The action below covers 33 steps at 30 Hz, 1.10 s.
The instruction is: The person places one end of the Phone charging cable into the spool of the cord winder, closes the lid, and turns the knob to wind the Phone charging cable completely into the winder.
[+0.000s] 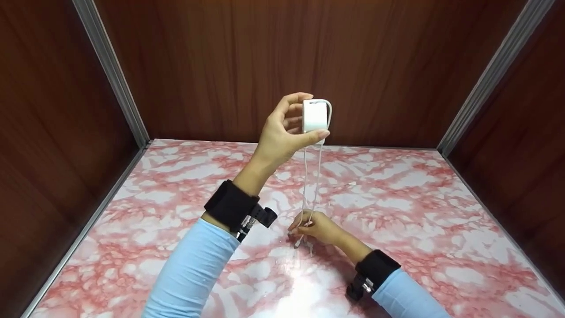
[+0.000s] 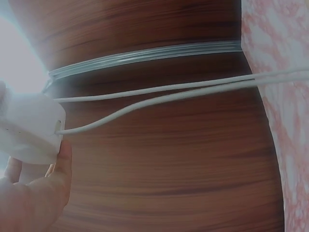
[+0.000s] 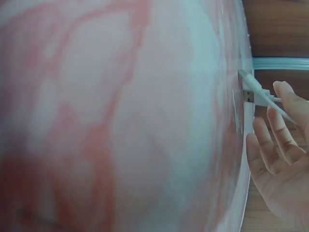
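Note:
Raised high in the head view, my left hand (image 1: 282,128) holds a white charger block (image 1: 315,115) between thumb and fingers. A white charging cable (image 1: 318,176) loops by the block's right side, and two strands hang down from it. In the left wrist view the strands leave the end of the block (image 2: 34,121). My right hand (image 1: 320,227) is low, beside the strands, its fingers loosely bent and spread. In the right wrist view the cable passes by its thumb and index finger, with a USB plug (image 3: 256,98) and a slimmer connector (image 3: 250,81) dangling there.
A red-and-white marbled tabletop (image 1: 176,203) lies beneath both hands. Brown wood-grain panels (image 1: 190,66) enclose the back and sides, with metal corner strips (image 1: 117,75) between them. Black straps with small cameras (image 1: 231,205) sit on both wrists.

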{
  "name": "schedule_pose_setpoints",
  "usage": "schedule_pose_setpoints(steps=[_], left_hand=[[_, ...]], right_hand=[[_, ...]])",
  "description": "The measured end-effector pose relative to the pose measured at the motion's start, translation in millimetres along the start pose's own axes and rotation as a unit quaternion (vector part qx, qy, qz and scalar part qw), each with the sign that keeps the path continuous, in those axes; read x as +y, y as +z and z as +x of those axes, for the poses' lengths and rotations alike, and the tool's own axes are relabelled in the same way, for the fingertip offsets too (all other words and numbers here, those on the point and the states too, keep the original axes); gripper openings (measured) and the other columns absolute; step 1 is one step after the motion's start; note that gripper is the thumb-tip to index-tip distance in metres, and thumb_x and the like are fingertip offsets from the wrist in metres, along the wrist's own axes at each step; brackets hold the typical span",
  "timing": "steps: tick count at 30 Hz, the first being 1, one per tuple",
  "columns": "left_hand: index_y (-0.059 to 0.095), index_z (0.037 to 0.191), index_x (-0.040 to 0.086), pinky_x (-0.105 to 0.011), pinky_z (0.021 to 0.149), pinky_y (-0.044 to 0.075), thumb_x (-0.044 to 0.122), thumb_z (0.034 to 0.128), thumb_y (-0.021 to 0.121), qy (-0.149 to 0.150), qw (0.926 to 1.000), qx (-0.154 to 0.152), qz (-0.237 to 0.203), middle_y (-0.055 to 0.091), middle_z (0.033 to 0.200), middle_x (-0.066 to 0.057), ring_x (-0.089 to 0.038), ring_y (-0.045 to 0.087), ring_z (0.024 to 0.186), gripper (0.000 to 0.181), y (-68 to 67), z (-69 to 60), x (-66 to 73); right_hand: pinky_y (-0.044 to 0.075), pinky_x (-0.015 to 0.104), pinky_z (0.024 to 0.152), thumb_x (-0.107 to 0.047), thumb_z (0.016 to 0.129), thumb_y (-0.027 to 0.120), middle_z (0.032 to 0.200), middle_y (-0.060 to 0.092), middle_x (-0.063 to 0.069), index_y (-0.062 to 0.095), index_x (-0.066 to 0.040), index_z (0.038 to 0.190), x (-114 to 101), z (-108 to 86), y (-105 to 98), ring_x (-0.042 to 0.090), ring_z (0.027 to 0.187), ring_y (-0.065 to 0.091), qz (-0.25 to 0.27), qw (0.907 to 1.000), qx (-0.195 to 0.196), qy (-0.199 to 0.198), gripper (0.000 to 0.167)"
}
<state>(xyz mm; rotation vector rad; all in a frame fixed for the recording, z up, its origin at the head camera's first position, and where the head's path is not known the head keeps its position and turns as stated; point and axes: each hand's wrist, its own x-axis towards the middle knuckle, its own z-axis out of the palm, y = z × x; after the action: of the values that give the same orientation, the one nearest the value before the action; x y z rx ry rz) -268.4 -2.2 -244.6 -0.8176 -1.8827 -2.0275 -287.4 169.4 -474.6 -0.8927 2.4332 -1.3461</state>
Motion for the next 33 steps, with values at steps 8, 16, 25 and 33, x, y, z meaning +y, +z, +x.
schedule_pose_setpoints(steps=[8, 16, 25, 33], left_hand=[[0.056, 0.13, 0.009, -0.032, 0.082, 0.057, 0.009, 0.0738, 0.083, 0.046, 0.9987, 0.016, 0.017, 0.064, 0.111, -0.011, -0.021, 0.063, 0.096, 0.063, 1.6, 7.8, 16.1], [0.056, 0.132, 0.011, -0.031, 0.082, 0.057, 0.013, 0.0727, 0.085, 0.065, 0.9968, 0.022, 0.039, 0.064, 0.113, -0.01, -0.021, 0.064, 0.097, 0.066, 3.1, 9.6, 20.9], [0.055, 0.133, 0.012, -0.033, 0.083, 0.057, 0.013, 0.074, 0.084, 0.058, 0.9972, 0.03, 0.035, 0.063, 0.116, -0.009, -0.021, 0.063, 0.098, 0.066, 0.1, 9.3, 16.4], [0.054, 0.134, 0.01, -0.033, 0.083, 0.057, 0.013, 0.0746, 0.083, 0.052, 0.9979, 0.033, 0.022, 0.062, 0.116, -0.01, -0.022, 0.063, 0.097, 0.067, 0.5, 6.8, 11.4]], right_hand=[[0.054, 0.019, 0.073, -0.016, 0.09, 0.068, 0.098, 0.074, 0.011, 0.075, -0.002, 0.094, -2, 7.0, -3, 0.022, 0.087, 0.07, -0.021, 0.9996, 0.001, 0.017, 0.016], [0.052, 0.015, 0.077, -0.007, 0.089, 0.067, 0.098, 0.073, 0.019, 0.073, 0.005, 0.097, 1, 7.2, -3, 0.031, 0.091, 0.07, -0.031, 0.9992, -0.013, 0.023, 0.016], [0.05, 0.017, 0.088, -0.007, 0.093, 0.063, 0.116, 0.068, 0.02, 0.067, 0.006, 0.112, 1, 0.5, -13, 0.009, 0.1, 0.065, 0.067, 0.993, -0.096, 0.018, 0.023], [0.051, 0.02, 0.072, -0.013, 0.098, 0.056, 0.103, 0.07, 0.023, 0.07, 0.005, 0.106, 1, -2.9, -12, 0.017, 0.084, 0.062, 0.054, 0.989, -0.138, 0.012, 0.024]])
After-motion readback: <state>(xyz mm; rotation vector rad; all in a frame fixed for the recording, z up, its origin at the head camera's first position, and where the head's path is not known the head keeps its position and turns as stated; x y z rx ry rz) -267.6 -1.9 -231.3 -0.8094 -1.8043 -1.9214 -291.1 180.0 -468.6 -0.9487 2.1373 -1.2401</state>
